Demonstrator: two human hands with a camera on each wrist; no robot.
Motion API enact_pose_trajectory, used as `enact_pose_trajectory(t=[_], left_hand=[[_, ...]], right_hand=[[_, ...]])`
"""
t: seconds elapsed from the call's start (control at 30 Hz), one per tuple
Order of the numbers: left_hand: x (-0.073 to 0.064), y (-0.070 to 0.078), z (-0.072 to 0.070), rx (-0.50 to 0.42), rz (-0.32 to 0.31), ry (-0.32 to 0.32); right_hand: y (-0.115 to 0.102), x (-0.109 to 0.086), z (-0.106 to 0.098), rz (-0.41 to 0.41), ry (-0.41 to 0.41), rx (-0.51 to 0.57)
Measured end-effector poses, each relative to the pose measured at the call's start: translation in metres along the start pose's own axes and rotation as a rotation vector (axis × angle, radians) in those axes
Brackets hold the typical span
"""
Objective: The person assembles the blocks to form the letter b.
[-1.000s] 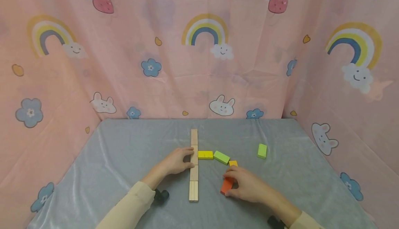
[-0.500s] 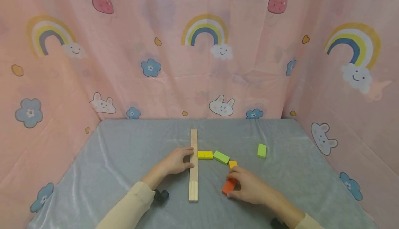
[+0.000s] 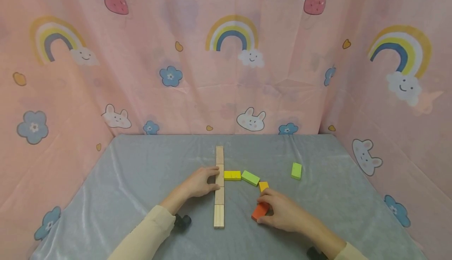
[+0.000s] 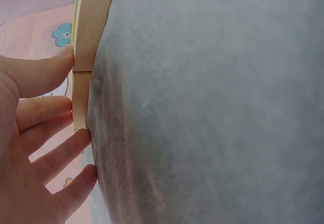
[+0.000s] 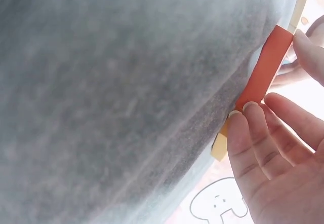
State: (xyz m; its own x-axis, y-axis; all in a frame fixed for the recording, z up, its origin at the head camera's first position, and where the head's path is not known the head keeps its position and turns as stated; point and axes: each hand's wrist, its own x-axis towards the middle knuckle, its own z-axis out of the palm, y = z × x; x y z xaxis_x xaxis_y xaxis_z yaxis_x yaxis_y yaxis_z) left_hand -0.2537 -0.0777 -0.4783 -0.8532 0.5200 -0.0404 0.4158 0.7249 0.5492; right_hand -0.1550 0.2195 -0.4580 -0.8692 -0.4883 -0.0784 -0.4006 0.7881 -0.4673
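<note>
Plain wooden blocks (image 3: 219, 216) lie end to end in a straight row on the grey cloth. My left hand (image 3: 201, 182) touches the row's left side with thumb and fingertips, its fingers loosely spread in the left wrist view. From the row's right side a yellow block (image 3: 232, 175), a green block (image 3: 250, 178) and an orange-yellow block (image 3: 263, 185) form a curve. At its near end, my right hand (image 3: 280, 209) pinches a red-orange block (image 5: 266, 67) lengthwise between thumb and fingers. That block lies low at the cloth; fingers partly hide its far end and the orange-yellow block.
Another green block (image 3: 296, 171) lies apart on the right of the grey cloth (image 3: 159, 154). A pink printed curtain (image 3: 226, 95) encloses the back and both sides. Dark wrist cameras (image 3: 182, 222) sit under the wrists.
My right hand has shifted the red-orange block slightly right, and more of the orange-yellow block shows. Over the last half second both hands look still. My left hand has stayed at the wooden row.
</note>
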Motion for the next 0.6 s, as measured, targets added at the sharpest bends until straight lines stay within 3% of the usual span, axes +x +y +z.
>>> enact_pose_trajectory(t=[0.33, 0.6], left_hand=[[0.000, -0.001, 0.001, 0.004, 0.005, 0.002], [0.001, -0.001, 0.001, 0.003, 0.007, 0.005]], right_hand=[[0.010, 0.000, -0.011, -0.044, 0.038, 0.064], [0.021, -0.002, -0.033, 0.017, 0.120, 0.080]])
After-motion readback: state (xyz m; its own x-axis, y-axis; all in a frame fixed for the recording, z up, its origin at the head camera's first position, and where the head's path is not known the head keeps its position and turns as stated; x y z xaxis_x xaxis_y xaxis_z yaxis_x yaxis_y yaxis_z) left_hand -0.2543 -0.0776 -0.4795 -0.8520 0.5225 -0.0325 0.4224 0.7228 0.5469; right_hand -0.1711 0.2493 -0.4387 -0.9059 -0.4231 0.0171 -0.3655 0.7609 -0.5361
